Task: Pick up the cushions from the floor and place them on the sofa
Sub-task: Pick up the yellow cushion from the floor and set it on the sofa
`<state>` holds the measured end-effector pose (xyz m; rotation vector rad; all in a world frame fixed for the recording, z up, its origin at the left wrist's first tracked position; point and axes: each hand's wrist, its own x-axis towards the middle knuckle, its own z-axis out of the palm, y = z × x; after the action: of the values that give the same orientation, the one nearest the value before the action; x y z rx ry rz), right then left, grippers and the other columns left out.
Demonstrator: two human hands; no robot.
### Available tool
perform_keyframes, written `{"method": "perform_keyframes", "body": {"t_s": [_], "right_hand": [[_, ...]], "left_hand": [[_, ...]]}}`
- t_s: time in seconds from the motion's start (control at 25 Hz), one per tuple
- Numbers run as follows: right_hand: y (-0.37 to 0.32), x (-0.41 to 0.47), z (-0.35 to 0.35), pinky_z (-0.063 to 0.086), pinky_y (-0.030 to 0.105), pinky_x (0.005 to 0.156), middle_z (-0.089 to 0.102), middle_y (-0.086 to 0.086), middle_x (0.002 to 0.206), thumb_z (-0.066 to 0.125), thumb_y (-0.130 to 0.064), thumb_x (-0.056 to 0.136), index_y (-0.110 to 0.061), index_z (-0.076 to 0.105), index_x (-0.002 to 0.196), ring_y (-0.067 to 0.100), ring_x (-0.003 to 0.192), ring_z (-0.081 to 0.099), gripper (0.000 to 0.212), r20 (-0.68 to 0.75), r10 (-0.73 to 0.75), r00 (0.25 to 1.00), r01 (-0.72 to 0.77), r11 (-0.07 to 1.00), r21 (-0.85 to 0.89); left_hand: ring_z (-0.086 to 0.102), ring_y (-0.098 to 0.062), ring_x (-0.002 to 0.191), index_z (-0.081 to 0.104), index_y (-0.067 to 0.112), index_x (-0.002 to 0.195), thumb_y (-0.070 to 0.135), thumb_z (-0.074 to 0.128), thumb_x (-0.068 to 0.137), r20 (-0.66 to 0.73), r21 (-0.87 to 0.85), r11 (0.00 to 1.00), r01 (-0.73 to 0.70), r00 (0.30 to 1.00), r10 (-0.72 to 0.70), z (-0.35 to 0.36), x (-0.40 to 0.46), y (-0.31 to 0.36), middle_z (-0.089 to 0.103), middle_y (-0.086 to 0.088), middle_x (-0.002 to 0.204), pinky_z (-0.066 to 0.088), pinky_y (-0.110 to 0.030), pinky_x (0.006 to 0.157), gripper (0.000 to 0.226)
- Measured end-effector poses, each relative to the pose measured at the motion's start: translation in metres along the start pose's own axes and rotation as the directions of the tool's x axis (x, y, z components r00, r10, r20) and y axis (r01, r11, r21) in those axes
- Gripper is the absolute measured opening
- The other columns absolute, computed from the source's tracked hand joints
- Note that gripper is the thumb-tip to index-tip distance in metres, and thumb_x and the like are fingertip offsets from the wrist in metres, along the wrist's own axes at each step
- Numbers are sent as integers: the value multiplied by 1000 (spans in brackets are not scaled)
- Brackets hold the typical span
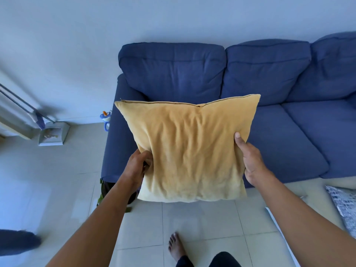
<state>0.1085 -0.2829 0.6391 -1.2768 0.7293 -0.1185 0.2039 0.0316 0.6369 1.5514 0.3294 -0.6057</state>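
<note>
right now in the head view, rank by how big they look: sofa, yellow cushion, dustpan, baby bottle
1. sofa
2. yellow cushion, though held close to the camera, so it looks bigger than it is
3. dustpan
4. baby bottle

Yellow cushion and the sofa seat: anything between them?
Nothing shows; in the head view the yellow cushion, gripped by both hands, hangs in front of the sofa's bare seat.

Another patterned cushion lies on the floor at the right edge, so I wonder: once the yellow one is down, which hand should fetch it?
Probably the right hand: the patterned cushion lies on its side.
</note>
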Motion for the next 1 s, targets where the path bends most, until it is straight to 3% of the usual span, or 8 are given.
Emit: {"method": "perform_keyframes", "body": {"t_s": [0.12,0.24,0.32,0.48,0.64,0.76,0.84,1.0], "right_hand": [[-13,22,14,42,52,118,74,-8,126,77,-81,58,-23,71,112,17,123,64,79,-1,10,1000,-10,1000,-3],[-23,51,20,41,53,119,74,-7,125,79,-82,61,-21,72,109,18,124,63,77,6,5,1000,-5,1000,7],[-32,77,24,41,53,119,74,-6,126,81,-81,61,-20,71,107,19,125,64,77,1,7,1000,-7,1000,13],[-55,145,29,44,51,118,75,-6,128,86,-78,55,-22,71,117,18,125,66,84,36,13,999,-15,998,57],[-68,205,32,49,50,114,78,-4,128,92,-74,49,-17,69,128,21,123,70,101,75,58,995,-64,995,74],[-81,254,37,54,45,107,78,0,128,91,-53,71,-13,70,130,21,120,72,75,112,95,989,-102,993,59],[-88,284,40,58,39,95,80,2,125,85,-36,82,-12,71,129,20,115,74,54,126,118,985,-123,992,27],[-89,338,50,57,34,82,83,-1,114,82,-18,86,-13,73,124,20,110,76,39,133,160,978,-158,987,-26]], "left_hand": [[60,-17,70,68,10,108,16,56,70,7,8,1000,-17,1000,17,-3,30,16,63,-2,76,49,-27,64,41],[60,-26,91,65,7,129,15,60,75,42,-7,999,-49,998,49,-2,57,30,63,-11,99,52,-30,73,56],[62,-22,85,65,10,127,14,60,75,46,-8,998,-61,997,62,2,79,43,66,-9,97,54,-25,68,53],[51,-15,66,62,10,101,6,56,69,9,-2,999,-45,999,45,25,132,79,57,0,73,46,-23,62,33],[58,-28,88,60,-5,121,-1,55,63,-9,-3,1000,-28,1000,28,40,181,102,58,-12,93,50,-37,81,58],[67,-34,96,63,-3,122,-1,56,62,-57,-16,1000,-2,998,2,54,225,117,70,-14,96,57,-42,88,61],[71,-34,100,62,0,128,0,60,65,-83,-43,999,6,997,-9,59,251,122,75,-13,103,58,-46,95,63],[72,-34,100,62,6,131,-10,59,71,-113,-21,999,25,993,-27,64,298,131,76,-10,105,58,-51,100,62]]}}
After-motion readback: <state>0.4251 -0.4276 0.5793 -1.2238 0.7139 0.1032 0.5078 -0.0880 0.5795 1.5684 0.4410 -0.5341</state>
